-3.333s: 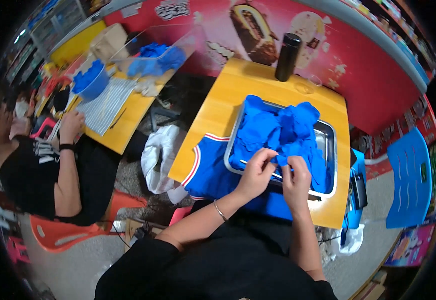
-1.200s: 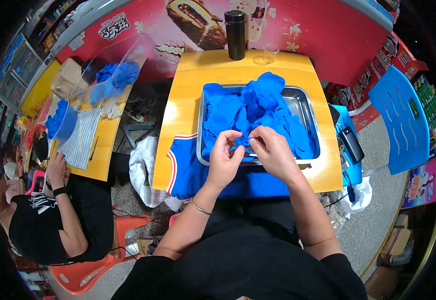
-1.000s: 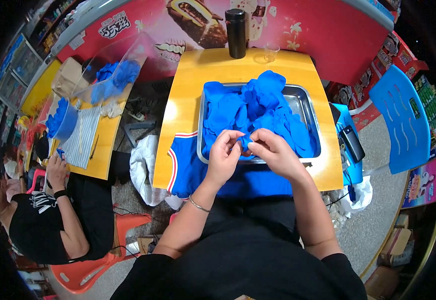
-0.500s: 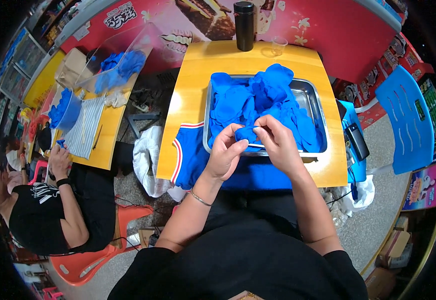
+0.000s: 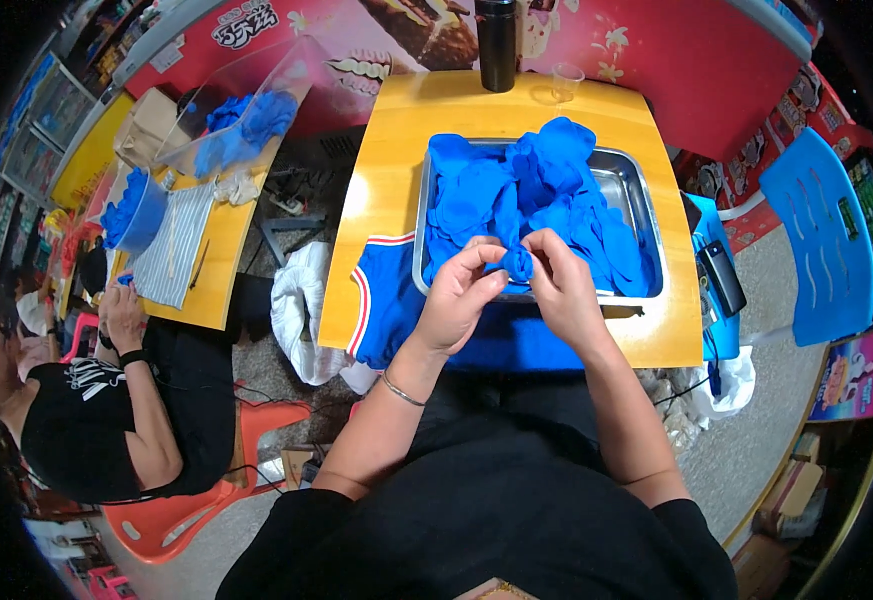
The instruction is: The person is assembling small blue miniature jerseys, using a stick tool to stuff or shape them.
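Note:
Between my two hands is a small rolled blue fabric piece (image 5: 518, 264), its coiled layers facing me like a bud. My left hand (image 5: 464, 300) pinches it from the left with thumb and fingers. My right hand (image 5: 562, 285) is closed on its right side. Both hands are over the near rim of a metal tray (image 5: 650, 232). A heap of loose blue fabric petals (image 5: 471, 205) lies in the tray, thickest at its left and middle. A blue garment with red and white trim (image 5: 388, 300) is spread under the tray's near left side.
A black bottle (image 5: 497, 45) and a clear cup (image 5: 565, 82) stand at the yellow table's (image 5: 386, 130) far edge. On the left, a person (image 5: 106, 420) handles a small blue piece by a blue bowl (image 5: 144, 222). A blue chair (image 5: 821, 235) is at right.
The blue piece has become a tighter, rounder coil, turned to face me. My fingers have shifted around it. The person on the left has brought both hands together.

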`<state>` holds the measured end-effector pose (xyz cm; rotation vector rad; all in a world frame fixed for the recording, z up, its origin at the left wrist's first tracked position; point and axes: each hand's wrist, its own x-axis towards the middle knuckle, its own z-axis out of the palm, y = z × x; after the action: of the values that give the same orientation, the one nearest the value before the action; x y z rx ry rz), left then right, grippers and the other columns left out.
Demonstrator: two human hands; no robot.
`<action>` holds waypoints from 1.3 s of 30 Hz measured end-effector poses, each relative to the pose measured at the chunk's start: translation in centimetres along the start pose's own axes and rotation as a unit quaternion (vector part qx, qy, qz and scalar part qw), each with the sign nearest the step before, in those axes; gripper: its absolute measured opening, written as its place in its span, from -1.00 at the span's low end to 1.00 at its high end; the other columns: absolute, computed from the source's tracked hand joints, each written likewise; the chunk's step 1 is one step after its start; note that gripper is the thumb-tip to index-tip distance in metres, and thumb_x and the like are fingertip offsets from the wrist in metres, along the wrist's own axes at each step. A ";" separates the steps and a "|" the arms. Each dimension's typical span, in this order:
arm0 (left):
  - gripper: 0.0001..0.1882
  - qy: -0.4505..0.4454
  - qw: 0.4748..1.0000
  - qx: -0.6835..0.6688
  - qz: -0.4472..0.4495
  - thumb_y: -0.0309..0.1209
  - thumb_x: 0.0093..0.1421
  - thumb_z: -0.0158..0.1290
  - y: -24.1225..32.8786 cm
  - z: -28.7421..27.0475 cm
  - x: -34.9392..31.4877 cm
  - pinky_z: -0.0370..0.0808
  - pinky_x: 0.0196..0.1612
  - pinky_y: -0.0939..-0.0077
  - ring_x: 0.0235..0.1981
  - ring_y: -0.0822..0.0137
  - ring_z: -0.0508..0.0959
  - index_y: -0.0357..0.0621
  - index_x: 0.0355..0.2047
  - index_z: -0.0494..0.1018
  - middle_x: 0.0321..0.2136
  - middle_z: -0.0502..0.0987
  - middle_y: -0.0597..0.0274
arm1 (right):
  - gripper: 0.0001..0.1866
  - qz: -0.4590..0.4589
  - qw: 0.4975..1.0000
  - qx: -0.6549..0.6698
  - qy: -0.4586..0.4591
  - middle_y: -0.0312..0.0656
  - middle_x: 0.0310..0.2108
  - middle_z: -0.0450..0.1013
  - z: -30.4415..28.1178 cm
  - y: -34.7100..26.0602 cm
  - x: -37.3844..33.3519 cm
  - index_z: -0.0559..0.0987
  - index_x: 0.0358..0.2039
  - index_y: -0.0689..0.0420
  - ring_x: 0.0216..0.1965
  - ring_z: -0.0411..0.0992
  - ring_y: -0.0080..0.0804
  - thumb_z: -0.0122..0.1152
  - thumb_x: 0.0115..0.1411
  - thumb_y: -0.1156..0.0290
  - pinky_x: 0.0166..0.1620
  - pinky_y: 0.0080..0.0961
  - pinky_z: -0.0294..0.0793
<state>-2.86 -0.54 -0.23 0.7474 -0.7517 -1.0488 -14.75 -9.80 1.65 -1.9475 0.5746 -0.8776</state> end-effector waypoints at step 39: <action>-0.84 0.055 0.993 0.054 0.094 -0.56 0.09 0.11 -0.6 0.2 0.4 0.36 -0.23 0.73 -0.34 0.61 0.39 -0.13 -0.31 0.39 -0.40 0.38 0.44 | -0.93 -0.033 0.999 -0.013 0.001 -0.10 -0.48 0.40 -0.2 -1.2 0.8 0.43 -0.41 0.26 -0.47 0.41 -0.30 0.10 0.08 0.56 -0.37 -0.50 0.37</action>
<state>-3.19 -1.12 -0.54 0.8041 -0.7720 -0.7950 -14.33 -9.83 3.04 -1.9991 0.5277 -0.9176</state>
